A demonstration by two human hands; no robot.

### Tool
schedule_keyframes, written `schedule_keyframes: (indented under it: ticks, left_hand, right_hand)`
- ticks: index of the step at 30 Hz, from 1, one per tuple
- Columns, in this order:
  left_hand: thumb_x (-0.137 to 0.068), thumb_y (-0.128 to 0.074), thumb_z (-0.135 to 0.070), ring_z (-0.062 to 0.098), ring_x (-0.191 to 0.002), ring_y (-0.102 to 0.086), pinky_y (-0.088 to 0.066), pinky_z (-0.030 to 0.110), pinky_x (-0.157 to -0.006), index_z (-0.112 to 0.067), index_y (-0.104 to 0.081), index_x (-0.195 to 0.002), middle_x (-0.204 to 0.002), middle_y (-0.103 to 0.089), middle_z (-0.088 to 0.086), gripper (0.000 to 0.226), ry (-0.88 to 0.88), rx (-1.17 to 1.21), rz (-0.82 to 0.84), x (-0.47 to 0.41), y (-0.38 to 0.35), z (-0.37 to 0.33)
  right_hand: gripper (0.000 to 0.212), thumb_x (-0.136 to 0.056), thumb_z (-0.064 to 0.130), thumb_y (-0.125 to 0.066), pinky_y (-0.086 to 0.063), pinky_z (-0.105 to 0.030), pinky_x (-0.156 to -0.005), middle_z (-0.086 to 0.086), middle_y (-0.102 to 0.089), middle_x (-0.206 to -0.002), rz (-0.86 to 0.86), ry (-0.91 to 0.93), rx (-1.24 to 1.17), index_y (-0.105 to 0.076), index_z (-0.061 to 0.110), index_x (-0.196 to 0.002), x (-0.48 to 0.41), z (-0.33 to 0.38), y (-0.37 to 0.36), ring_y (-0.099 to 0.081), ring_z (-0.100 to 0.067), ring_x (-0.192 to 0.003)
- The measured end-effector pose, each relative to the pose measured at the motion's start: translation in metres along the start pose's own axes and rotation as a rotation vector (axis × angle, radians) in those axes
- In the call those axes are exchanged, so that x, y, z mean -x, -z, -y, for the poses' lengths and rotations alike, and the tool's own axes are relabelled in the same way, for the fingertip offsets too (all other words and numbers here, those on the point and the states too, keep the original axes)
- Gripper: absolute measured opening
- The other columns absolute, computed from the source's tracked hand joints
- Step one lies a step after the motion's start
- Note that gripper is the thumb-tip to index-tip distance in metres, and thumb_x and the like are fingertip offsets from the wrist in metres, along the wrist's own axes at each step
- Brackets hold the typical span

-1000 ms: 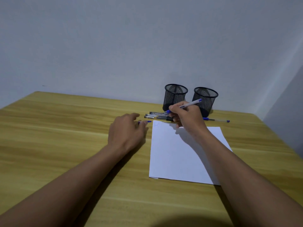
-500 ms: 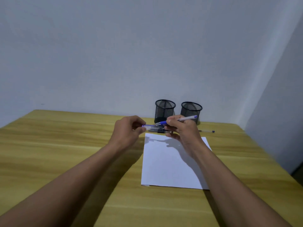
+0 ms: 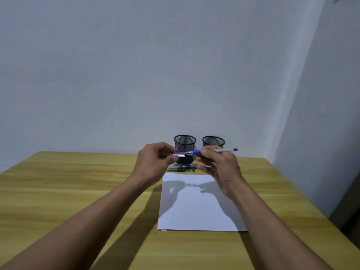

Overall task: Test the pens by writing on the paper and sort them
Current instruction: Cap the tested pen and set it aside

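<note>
A blue pen [image 3: 196, 152] is held level above the table, in front of two black mesh cups. My right hand [image 3: 219, 166] grips its barrel; the blue end sticks out to the right. My left hand [image 3: 155, 162] pinches the pen's clear cap [image 3: 180, 153] at the pen's left end. Several dark pens [image 3: 182, 168] lie in a row on the table behind a white sheet of paper [image 3: 196, 209]. The left mesh cup [image 3: 184, 142] and the right mesh cup [image 3: 213, 141] stand by the wall.
The wooden table [image 3: 78, 191] runs to a wall at the back and its right edge lies near a side wall. Part of another pen [image 3: 239, 168] shows on the table behind my right hand.
My right hand has lifted the blue pen off the paper. My left hand rose from the table with the cap and met the pen's tip. The camera has tilted upward.
</note>
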State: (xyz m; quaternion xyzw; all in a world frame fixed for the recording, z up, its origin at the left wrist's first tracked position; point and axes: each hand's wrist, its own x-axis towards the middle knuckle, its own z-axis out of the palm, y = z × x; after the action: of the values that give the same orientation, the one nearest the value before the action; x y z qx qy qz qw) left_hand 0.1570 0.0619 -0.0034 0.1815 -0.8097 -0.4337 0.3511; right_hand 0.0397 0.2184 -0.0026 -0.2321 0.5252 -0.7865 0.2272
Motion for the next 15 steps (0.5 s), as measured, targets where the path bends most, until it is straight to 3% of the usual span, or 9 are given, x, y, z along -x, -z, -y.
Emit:
schedule_keyframes:
  ticks: [8, 15]
  left_hand:
    - [-0.085, -0.073, 0.000, 0.012, -0.068, -0.067, -0.059, 0.024, -0.073, -0.005, -0.075, -0.094, -0.080, -0.075, 0.007, 0.010, 0.133, 0.350, 0.048, 0.004, -0.002, -0.018]
    - [-0.087, -0.072, -0.002, 0.017, -0.073, -0.070, -0.061, 0.032, -0.080, -0.003, -0.075, -0.094, -0.081, -0.074, 0.012, 0.008, 0.161, 0.404, 0.026, 0.003, -0.002, -0.025]
  right_hand:
    - [0.006, -0.092, 0.005, -0.068, -0.062, -0.030, -0.066, -0.009, -0.075, -0.081, 0.011, -0.011, -0.018, -0.069, 0.010, -0.088, 0.004, 0.011, 0.006, -0.073, -0.015, -0.071]
    - [0.009, -0.092, 0.003, -0.068, -0.061, -0.026, -0.059, -0.010, -0.074, -0.077, -0.019, 0.001, -0.063, -0.068, 0.009, -0.085, 0.008, 0.019, 0.004, -0.072, -0.017, -0.069]
